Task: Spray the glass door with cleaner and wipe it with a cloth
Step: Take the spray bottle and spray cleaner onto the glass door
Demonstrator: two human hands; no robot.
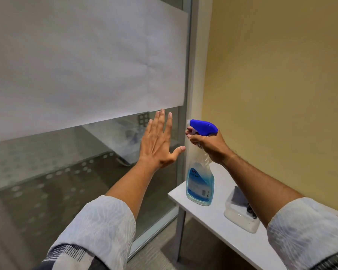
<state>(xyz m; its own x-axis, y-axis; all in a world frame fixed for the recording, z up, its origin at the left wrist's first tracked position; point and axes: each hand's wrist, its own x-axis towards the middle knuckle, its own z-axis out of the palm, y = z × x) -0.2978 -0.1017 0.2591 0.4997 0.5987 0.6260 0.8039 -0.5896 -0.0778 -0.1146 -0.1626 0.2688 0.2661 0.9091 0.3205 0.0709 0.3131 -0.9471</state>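
The glass door [66, 162] fills the left side, with a wide frosted band across its upper part and clear glass below. My left hand [158, 141] is flat with fingers spread at the clear glass just under the band. My right hand [207, 143] grips the neck of a spray bottle [200, 182] with a blue trigger head and pale blue liquid, its fingers curled on the trigger. The nozzle points left toward the glass, beside the door frame. A dark grey cloth [240, 195] lies in a container on the table, partly hidden by my right forearm.
A white table [209, 217] stands at the lower right against a yellow wall [281, 75]. A translucent plastic container [240, 217] sits on it. The metal door frame [189, 75] runs upright between glass and wall. Grey carpet lies below the table.
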